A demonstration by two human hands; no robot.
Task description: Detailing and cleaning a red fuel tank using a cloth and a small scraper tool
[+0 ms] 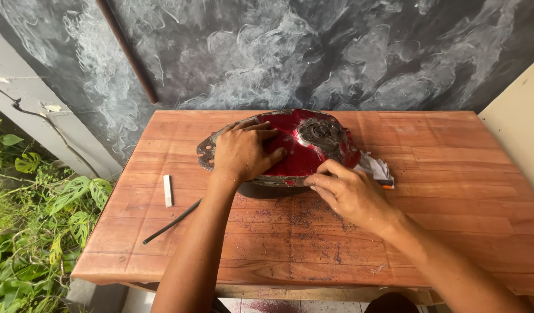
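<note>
Left hand (242, 152) flat on red metal cover (302, 148) mid-desk (452, 191), fingers spread pressing not gripping, right hand (348, 194) at its near edge, fingers pinching rim by folded sandpaper (376, 168), cover's long axis left-right, chalk stick (168, 190) well left.

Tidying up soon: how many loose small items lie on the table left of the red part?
2: a white stick left of the left hand, and a thin dark rod just below it. Others may hide under the red part.

Battered red metal cover (290, 148), dome side up.
Paint scraped and worn, grey flat rim around the edge, lying at the middle rear of the wooden tabletop (452, 191).
</note>
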